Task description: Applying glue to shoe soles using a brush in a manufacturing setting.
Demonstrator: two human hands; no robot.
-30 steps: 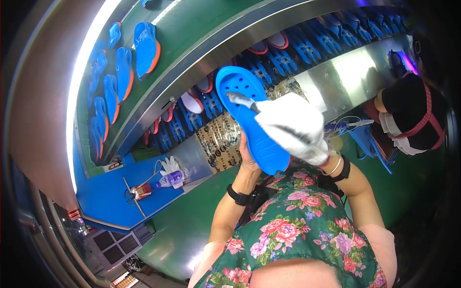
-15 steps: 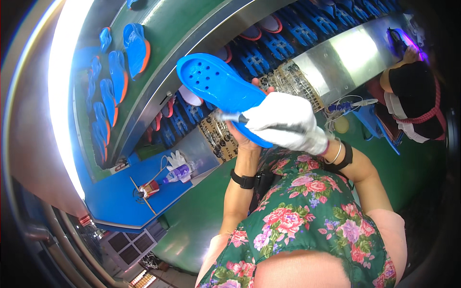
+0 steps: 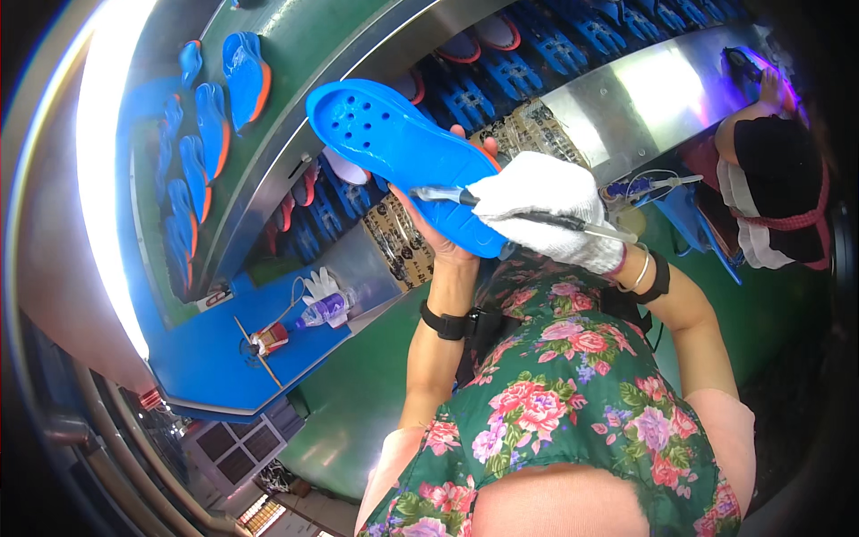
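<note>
My bare left hand [image 3: 445,243] is closed around a blue shoe sole [image 3: 380,134] from beneath, with its fingertips showing past the far edge. The sole lies tilted, its inner face toward me; a cluster of small round holes marks the end at upper left. In its white knit glove, my right hand [image 3: 544,199] grips a slim brush [image 3: 573,221]. The pale bristles touch the sole's surface near its middle, and the handle points back toward my right wrist. Part of the sole's near end is covered by the glove.
Blue and orange soles [image 3: 212,134] lie on a green conveyor belt [image 3: 295,54] at left. A blue table [image 3: 201,367] holds a purple-labelled bottle [image 3: 320,311], a white glove and a red container [image 3: 270,338]. Blue parts [image 3: 514,76] line a lower rack. Another person [image 3: 774,170] works at right.
The sole has shifted slightly up and left with my left hand. My right hand has turned, moving the brush tip down on the sole and bringing the handle into clearer view.
</note>
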